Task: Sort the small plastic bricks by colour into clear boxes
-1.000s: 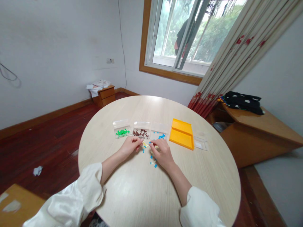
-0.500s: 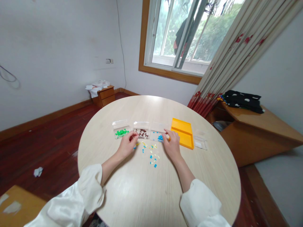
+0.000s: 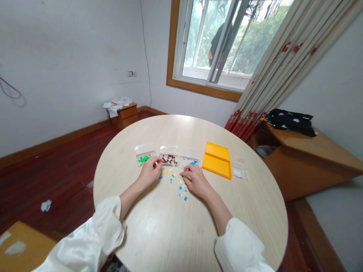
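My left hand (image 3: 150, 169) hovers at the near side of the clear box with brown pieces (image 3: 170, 160), its thumb and fingers drawn together. Whatever lies between those fingertips is too small to make out. My right hand (image 3: 197, 181) reaches over the loose small yellow and blue pieces (image 3: 180, 187) on the table, thumb and forefinger a little apart. Nothing shows between them. Just beyond it stands a clear box with small blue pieces (image 3: 193, 163). A box of green pieces (image 3: 144, 158) is partly behind my left hand.
An open yellow case (image 3: 217, 160) lies right of the clear boxes, with a small transparent case (image 3: 239, 172) beside it. All stand on a round wooden table (image 3: 159, 234). A wooden cabinet with dark cloth (image 3: 292, 121) stands at the right.
My right hand has moved left and nearer, from the blue-piece box to the loose pieces. My left hand has shifted slightly left.
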The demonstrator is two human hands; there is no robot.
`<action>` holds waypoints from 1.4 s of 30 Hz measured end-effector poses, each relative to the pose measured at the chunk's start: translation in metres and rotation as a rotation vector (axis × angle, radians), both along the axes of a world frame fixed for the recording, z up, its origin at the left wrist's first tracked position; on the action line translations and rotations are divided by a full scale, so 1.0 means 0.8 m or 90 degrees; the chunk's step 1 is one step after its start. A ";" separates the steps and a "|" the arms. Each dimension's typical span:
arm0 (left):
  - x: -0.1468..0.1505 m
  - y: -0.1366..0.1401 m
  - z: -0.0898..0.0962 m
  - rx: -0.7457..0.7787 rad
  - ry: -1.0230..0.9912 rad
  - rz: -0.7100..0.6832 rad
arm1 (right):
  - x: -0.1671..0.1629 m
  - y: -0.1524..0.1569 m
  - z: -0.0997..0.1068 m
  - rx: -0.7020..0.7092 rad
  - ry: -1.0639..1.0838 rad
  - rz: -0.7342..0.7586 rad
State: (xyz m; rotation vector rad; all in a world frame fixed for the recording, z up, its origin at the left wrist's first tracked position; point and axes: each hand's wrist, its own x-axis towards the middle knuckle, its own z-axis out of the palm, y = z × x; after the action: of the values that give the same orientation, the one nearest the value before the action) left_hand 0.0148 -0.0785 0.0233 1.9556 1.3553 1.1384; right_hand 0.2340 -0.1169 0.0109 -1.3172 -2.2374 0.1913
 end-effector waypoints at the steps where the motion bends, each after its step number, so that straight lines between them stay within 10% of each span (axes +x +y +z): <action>1: 0.001 0.000 -0.002 -0.005 0.006 -0.009 | 0.000 0.001 -0.001 -0.001 -0.001 -0.003; 20: 0.004 -0.005 -0.005 -0.040 0.098 -0.067 | 0.004 0.007 -0.007 -0.008 0.016 -0.036; 31: -0.002 -0.009 0.003 -0.106 0.367 0.035 | 0.001 0.009 -0.003 0.049 0.047 -0.112; 42: -0.003 -0.013 0.002 -0.071 0.442 -0.082 | 0.000 0.009 -0.001 0.101 0.033 -0.222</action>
State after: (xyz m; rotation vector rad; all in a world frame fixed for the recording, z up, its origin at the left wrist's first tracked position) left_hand 0.0124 -0.0892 0.0248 2.4182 1.5362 0.3038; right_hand 0.2337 -0.1094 0.0099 -1.5651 -1.8995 -0.0759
